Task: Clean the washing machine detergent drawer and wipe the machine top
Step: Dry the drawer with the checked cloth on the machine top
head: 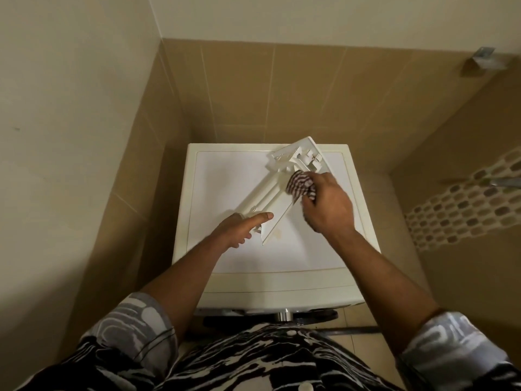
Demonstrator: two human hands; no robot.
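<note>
The white detergent drawer (284, 187) lies diagonally on the white top of the washing machine (225, 187), its front panel pointing to the far right. My left hand (239, 228) holds the drawer's near end, the thumb laid along its rim and the fingers curled beneath. My right hand (327, 204) grips a bunched dark-and-white striped cloth (300, 183) and presses it into the drawer's middle compartment. The drawer's far compartments show open, with small dividers.
Tan tiled walls close in behind and to the left of the machine. A metal bracket (483, 56) sticks out at upper right, and a tap tip (506, 182) shows at the right edge above a mosaic tile band. A knob (283, 316) shows on the machine front.
</note>
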